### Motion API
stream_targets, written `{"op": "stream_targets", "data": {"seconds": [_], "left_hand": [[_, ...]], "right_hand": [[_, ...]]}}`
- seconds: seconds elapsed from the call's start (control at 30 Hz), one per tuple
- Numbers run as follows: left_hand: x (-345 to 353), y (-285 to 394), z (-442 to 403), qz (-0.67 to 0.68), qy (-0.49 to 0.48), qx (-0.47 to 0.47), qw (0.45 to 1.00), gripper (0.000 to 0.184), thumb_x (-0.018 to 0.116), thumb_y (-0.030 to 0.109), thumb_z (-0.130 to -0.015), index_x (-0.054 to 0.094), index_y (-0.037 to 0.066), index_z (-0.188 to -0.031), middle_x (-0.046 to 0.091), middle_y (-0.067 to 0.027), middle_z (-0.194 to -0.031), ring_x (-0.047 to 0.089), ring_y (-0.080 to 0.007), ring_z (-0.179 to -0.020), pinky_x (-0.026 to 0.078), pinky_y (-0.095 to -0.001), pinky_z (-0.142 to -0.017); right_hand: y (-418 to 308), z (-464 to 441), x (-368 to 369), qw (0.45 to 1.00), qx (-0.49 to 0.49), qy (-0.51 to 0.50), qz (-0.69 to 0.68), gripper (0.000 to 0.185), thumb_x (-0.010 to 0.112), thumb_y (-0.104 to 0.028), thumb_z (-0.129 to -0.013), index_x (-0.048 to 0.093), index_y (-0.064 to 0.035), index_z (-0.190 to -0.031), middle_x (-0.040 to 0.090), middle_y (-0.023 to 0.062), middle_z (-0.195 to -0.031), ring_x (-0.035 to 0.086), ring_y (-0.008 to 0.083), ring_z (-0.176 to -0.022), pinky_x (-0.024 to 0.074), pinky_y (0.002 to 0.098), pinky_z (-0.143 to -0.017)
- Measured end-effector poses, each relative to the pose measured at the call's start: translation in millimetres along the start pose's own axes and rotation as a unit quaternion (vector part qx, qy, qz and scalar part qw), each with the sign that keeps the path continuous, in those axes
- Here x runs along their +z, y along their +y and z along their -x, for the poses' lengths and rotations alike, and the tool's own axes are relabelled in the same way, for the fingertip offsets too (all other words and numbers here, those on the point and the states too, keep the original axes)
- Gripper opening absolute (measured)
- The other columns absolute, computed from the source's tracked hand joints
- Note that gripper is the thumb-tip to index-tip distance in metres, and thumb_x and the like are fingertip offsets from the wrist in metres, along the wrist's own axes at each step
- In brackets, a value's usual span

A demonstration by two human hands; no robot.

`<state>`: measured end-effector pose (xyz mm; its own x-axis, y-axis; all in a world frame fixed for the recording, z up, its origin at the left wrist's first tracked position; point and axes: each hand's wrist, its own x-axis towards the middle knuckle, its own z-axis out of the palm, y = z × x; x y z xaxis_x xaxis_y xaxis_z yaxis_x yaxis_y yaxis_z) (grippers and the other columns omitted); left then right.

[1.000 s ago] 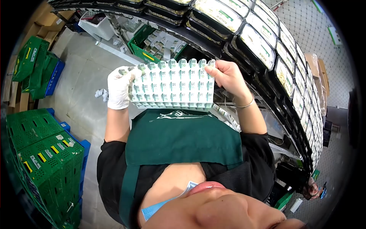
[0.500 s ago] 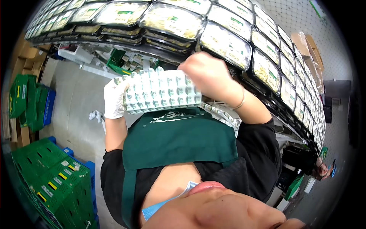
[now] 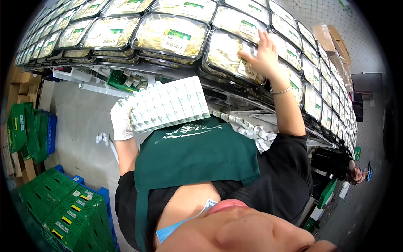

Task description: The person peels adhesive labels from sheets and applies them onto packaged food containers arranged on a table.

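My left hand (image 3: 121,119), in a white glove, holds a sheet of labels (image 3: 176,101) by its left side, in front of my apron. The sheet carries rows of small white and green stickers. My bare right hand (image 3: 264,61) is stretched out with fingers spread over a clear-lidded black tray (image 3: 224,50) of pale food, possibly sprouts, at the front edge of the stacks. A white label (image 3: 248,70) shows on that lid below my thumb. Whether my fingertips touch the lid I cannot tell. The neighbouring tray (image 3: 170,35) bears a green and white label.
Stacked trays run along the table to both sides. Green crates (image 3: 63,206) stand at lower left, more crates (image 3: 31,130) above them. Strips of used label backing (image 3: 252,130) hang beside my apron. A cardboard box (image 3: 331,42) stands at the far right; another person (image 3: 357,174) is farther off.
My right hand has left the label sheet, moved up and right over the front tray, and spread its fingers. My left hand keeps hold of the sheet, which is now tilted.
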<state>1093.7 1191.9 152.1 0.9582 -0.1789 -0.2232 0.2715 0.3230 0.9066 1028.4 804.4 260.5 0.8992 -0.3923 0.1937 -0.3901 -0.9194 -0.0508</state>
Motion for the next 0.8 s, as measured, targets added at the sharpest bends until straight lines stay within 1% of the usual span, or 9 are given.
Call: {"op": "stream_targets", "data": {"seconds": [0.03,0.1,0.17,0.33,0.43,0.53,0.63,0.7,0.8], "left_hand": [[3.1,-0.1,-2.9,0.004,-0.001,0.000,1.000,0.015,0.059,0.002,-0.072,0.058,-0.005,-0.085,0.060,-0.0081,-0.079,0.058,-0.0128,-0.066,0.047,-0.0235,-0.059],[6.5,2.2,-4.4,0.019,-0.017,-0.016,1.000,0.016,0.060,0.003,-0.072,0.058,-0.005,-0.086,0.060,-0.0072,-0.077,0.057,-0.0113,-0.066,0.047,-0.0225,-0.059],[8.4,2.8,-7.9,0.014,0.001,-0.011,1.000,0.010,0.060,0.003,-0.071,0.058,-0.003,-0.080,0.059,-0.0046,-0.073,0.055,-0.0090,-0.061,0.044,-0.0209,-0.055],[2.1,7.0,-5.4,-0.021,0.050,0.002,0.999,0.005,0.061,0.001,-0.070,0.056,0.002,-0.069,0.056,-0.0013,-0.068,0.050,-0.0074,-0.055,0.039,-0.0199,-0.051],[5.3,11.1,1.8,0.009,0.064,-0.002,0.998,0.004,0.060,-0.001,-0.069,0.056,0.001,-0.071,0.057,-0.0025,-0.069,0.053,-0.0088,-0.059,0.042,-0.0210,-0.055],[-0.7,7.2,3.8,0.030,0.082,-0.002,0.996,0.006,0.059,-0.002,-0.069,0.057,-0.001,-0.075,0.059,-0.0050,-0.074,0.056,-0.0116,-0.065,0.046,-0.0231,-0.061],[-11.4,2.8,4.2,0.036,0.101,0.001,0.994,0.009,0.059,-0.002,-0.070,0.057,-0.002,-0.078,0.059,-0.0066,-0.078,0.057,-0.0134,-0.068,0.047,-0.0241,-0.063],[-10.4,4.4,6.8,0.011,0.118,0.022,0.993,0.007,0.058,-0.001,-0.071,0.057,-0.001,-0.078,0.060,-0.0068,-0.079,0.057,-0.0137,-0.069,0.047,-0.0245,-0.063],[-10.7,3.3,12.4,0.016,0.129,0.041,0.991,0.007,0.058,0.001,-0.074,0.058,-0.002,-0.080,0.060,-0.0063,-0.079,0.057,-0.0129,-0.069,0.046,-0.0244,-0.064]], "right_hand": [[11.8,-13.0,-1.0,0.996,-0.062,0.062,-0.009,0.089,0.068,-0.035,-0.067,0.016,-0.0021,-0.131,0.022,0.0247,-0.130,0.025,0.0363,-0.121,0.0271,0.0420,-0.097],[7.3,-46.9,-7.2,0.955,0.010,0.049,-0.294,0.074,0.068,-0.021,-0.068,0.027,-0.0024,-0.126,0.032,0.0229,-0.124,0.045,0.0303,-0.107,0.0403,0.0364,-0.086],[2.0,-79.4,6.6,0.945,0.042,0.060,-0.320,0.059,0.066,-0.011,-0.068,0.038,-0.0026,-0.119,0.042,0.0189,-0.116,0.056,0.0214,-0.088,0.0464,0.0303,-0.074],[-12.3,-100.0,31.7,0.984,-0.038,0.100,-0.146,0.051,0.058,-0.012,-0.071,0.040,-0.0085,-0.119,0.044,0.0177,-0.114,0.056,0.0218,-0.090,0.0435,0.0315,-0.078],[4.6,-100.3,32.8,0.986,-0.126,0.104,0.030,0.062,0.058,-0.030,-0.073,0.033,-0.0102,-0.125,0.041,0.0167,-0.119,0.047,0.0273,-0.103,0.0378,0.0362,-0.086],[35.5,-125.1,21.5,0.997,0.066,0.008,0.032,0.082,0.060,-0.047,-0.070,0.022,-0.0069,-0.131,0.035,0.0178,-0.127,0.034,0.0346,-0.114,0.0260,0.0462,-0.094],[72.0,-180.3,41.0,0.956,0.104,0.024,-0.275,0.066,0.062,-0.033,-0.070,0.034,-0.0041,-0.123,0.053,0.0158,-0.109,0.051,0.0279,-0.099,0.0395,0.0349,-0.085],[69.2,-206.7,45.9,0.944,0.149,0.005,-0.295,0.051,0.061,-0.025,-0.069,0.044,-0.0033,-0.113,0.058,0.0154,-0.098,0.056,0.0269,-0.091,0.0436,0.0312,-0.079],[48.8,-207.2,53.3,0.986,-0.019,0.122,-0.109,0.041,0.057,-0.018,-0.072,0.047,-0.0038,-0.109,0.059,0.0147,-0.094,0.056,0.0274,-0.087,0.0432,0.0331,-0.078]]}}
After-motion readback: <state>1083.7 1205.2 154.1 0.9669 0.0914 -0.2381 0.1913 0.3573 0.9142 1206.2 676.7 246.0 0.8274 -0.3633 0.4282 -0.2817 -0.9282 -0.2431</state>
